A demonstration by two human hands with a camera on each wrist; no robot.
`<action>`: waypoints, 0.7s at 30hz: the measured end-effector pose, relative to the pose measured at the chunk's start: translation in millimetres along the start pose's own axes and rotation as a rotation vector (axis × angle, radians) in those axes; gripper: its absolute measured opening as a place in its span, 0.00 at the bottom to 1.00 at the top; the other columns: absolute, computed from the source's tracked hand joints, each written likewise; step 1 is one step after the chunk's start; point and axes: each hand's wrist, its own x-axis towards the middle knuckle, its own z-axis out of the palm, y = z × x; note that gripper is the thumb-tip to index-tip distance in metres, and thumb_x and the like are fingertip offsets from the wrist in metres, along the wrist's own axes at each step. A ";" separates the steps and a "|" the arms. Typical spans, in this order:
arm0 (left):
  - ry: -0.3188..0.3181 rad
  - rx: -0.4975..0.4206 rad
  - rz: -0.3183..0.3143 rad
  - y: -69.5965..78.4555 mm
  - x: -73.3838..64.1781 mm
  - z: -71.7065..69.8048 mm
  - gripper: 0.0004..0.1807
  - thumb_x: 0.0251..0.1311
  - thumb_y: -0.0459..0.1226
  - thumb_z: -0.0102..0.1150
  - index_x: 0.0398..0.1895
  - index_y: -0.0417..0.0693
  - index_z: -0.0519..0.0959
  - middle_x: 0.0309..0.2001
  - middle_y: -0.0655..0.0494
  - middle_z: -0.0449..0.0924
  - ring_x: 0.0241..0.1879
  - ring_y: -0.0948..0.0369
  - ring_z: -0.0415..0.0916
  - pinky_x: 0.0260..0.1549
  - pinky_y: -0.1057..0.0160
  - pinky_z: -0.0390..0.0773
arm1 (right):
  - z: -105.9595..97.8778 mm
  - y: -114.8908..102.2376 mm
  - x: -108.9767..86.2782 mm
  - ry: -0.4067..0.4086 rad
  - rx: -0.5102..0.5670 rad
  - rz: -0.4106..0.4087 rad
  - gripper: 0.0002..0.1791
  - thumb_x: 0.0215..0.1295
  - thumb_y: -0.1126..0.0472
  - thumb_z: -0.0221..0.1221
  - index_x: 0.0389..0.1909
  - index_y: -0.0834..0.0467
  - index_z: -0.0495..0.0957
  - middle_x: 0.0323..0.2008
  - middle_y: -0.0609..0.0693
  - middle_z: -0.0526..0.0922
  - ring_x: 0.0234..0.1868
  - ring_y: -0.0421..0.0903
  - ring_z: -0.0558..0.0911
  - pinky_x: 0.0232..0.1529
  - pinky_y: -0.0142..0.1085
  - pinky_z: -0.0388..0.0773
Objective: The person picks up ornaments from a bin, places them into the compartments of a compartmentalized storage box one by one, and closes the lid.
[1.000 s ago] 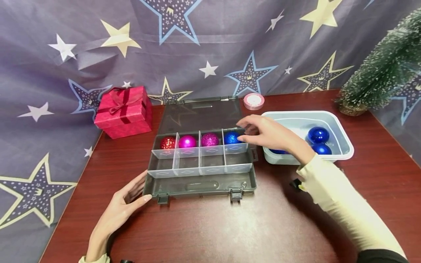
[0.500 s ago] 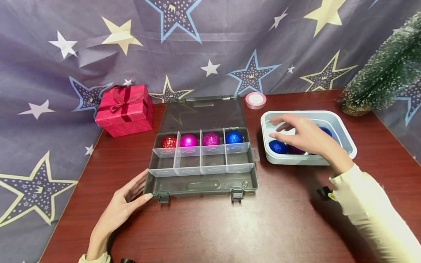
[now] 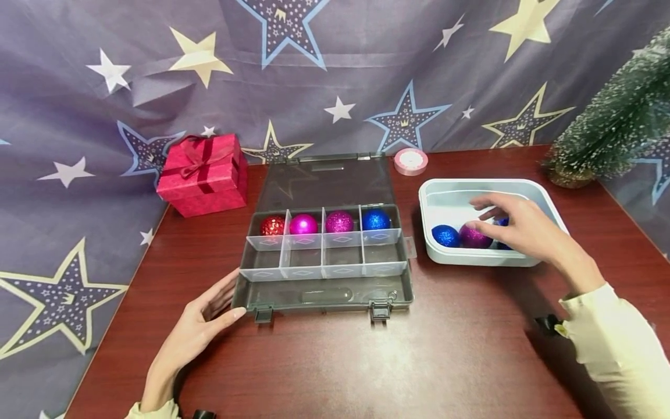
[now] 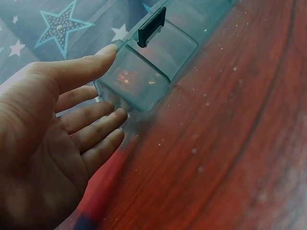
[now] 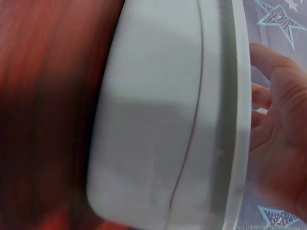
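Note:
My left hand (image 3: 196, 337) rests at the front left corner of a smoky clear compartment case (image 3: 324, 295), with thumb and fairly straight fingers against it. In the left wrist view the hand (image 4: 62, 129) touches the case's end wall (image 4: 139, 81). Four compartments at the back hold a red bauble (image 3: 273, 226), a shiny pink bauble (image 3: 303, 224), a glittery magenta bauble (image 3: 339, 222) and a blue glitter bauble (image 3: 376, 220). My right hand (image 3: 528, 227), fingers loosely bent and holding nothing, is over a pale plastic tub (image 3: 434, 195), its thumb right by a magenta bauble (image 3: 475, 236).
Inside the tub is a blue glitter bauble (image 3: 446, 235), with more blue partly hidden behind the hand. A red gift box (image 3: 204, 174) stands at the back left. Behind the case lies a pink ribbon roll (image 3: 410, 161). A small frosted tree (image 3: 612, 122) stands back right.
My right hand has moved right, from the blue glitter bauble in the case to over the tub, uncovering blue and magenta baubles there. The left hand has kept its place at the case's corner.

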 end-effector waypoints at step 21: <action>-0.005 -0.010 0.008 0.3 0.5 -0.1 0.37 0.68 0.25 0.63 0.79 0.42 0.63 0.72 0.37 0.67 0.67 0.69 0.70 0.62 0.75 0.69 | -2.6 12.5 -10.9 -0.101 -0.059 0.141 0.21 0.65 0.56 0.72 0.55 0.61 0.82 0.44 0.57 0.88 0.44 0.54 0.86 0.44 0.46 0.81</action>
